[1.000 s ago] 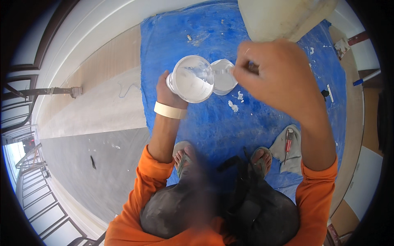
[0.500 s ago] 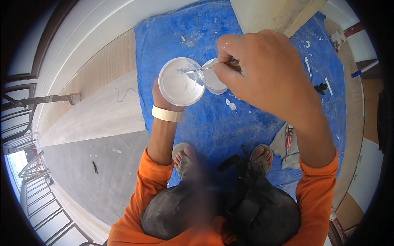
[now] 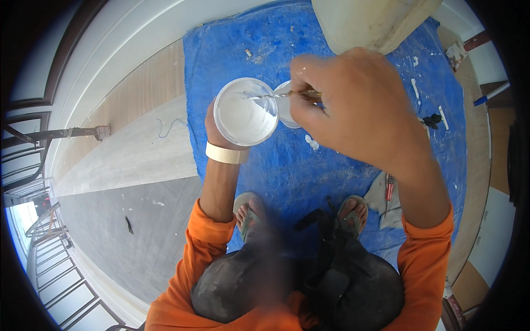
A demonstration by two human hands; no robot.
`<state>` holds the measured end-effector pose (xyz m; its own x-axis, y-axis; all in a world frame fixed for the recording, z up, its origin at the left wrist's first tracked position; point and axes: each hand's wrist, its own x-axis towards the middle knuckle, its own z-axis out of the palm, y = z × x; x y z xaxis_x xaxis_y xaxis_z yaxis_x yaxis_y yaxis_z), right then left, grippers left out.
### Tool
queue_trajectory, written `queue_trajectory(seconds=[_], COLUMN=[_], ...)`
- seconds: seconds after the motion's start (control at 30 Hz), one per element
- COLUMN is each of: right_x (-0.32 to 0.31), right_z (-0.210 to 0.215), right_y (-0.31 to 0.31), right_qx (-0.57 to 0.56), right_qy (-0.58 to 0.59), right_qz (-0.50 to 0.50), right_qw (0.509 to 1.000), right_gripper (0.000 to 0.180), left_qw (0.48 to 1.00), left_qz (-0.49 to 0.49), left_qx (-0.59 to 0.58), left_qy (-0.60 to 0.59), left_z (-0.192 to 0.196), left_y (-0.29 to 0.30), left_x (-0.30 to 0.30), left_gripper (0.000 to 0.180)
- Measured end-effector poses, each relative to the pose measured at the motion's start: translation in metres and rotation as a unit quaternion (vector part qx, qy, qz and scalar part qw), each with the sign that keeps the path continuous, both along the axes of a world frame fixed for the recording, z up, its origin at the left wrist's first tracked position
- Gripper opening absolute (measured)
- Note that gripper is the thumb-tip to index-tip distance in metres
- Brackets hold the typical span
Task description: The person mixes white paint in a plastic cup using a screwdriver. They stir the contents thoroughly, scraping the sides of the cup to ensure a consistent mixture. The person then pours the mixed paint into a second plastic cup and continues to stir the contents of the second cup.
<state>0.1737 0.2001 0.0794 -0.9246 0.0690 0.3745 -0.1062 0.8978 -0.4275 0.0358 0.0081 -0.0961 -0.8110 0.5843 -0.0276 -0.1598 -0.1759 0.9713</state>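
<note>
Two hands in head view, both busy at one clear plastic cup (image 3: 246, 118). Left hand (image 3: 218, 129) wrapped round cup from below, fingers mostly hidden behind it, pale wristband (image 3: 226, 154) on the wrist; cup kept at chest height, mouth up and level, presumably to keep contents from spilling while stirred. Right hand (image 3: 353, 110) closed in a pinch on a thin stick-like tool (image 3: 281, 95), wooden-looking handle at the fingers, pale coated tip reaching over the rim into the cup; kind of tool hard to tell. Cup about half filled with white liquid, likely paint, walls smeared white too. Second small white container (image 3: 286, 107) just behind cup, partly hidden by cup and right hand; contents not readable, on the ground or not, cannot tell. Below: blue tarp (image 3: 331, 165) spread over floor, flecked with white drips, apparently as a spill guard. Large cream bucket (image 3: 370, 22) at top edge on tarp, inside not visible. Sandalled feet (image 3: 301, 215) on tarp near edge, grey rag (image 3: 386, 201) beside right foot. Orange sleeves (image 3: 210, 248) at lower frame. Bare wooden floor (image 3: 132, 127) to the left, metal railing (image 3: 33, 231) at far left.
</note>
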Motion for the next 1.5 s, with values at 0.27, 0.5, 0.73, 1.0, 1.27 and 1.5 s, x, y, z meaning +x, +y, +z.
queue_trajectory(seconds=[0.27, 0.5, 0.73, 1.0, 1.27, 1.5], right_x=[0.003, 0.038, 0.043, 0.057, 0.059, 0.064], right_z=[-0.002, 0.005, -0.013, -0.004, -0.004, -0.003], right_y=[0.004, 0.020, 0.012, 0.011, 0.013, 0.012], right_qx=[0.018, -0.105, -0.148, -0.251, -0.234, -0.262], right_qy=[-0.004, -0.093, -0.032, -0.134, -0.121, -0.122], right_qz=[-0.024, -0.031, -0.080, -0.076, -0.081, -0.081], right_qw=[1.000, 0.990, 0.985, 0.956, 0.961, 0.954], right_gripper=[0.009, 0.008, 0.010, 0.008, 0.009, 0.009], left_qw=[0.925, 0.938, 0.919, 0.919, 0.919, 0.916], left_qz=[0.002, 0.116, 0.143, 0.165, 0.186, 0.185], left_qx=[0.161, 0.080, 0.093, 0.107, 0.091, 0.105], left_qy=[-0.345, -0.316, -0.355, -0.343, -0.337, -0.339], left_z=[0.026, 0.023, 0.029, 0.025, 0.027, 0.029], left_y=[0.012, 0.002, 0.007, 0.000, 0.000, 0.000], left_x=[0.012, 0.000, 0.000, -0.005, -0.007, -0.006], left_gripper=[0.058, 0.047, 0.039, 0.037, 0.036, 0.035])
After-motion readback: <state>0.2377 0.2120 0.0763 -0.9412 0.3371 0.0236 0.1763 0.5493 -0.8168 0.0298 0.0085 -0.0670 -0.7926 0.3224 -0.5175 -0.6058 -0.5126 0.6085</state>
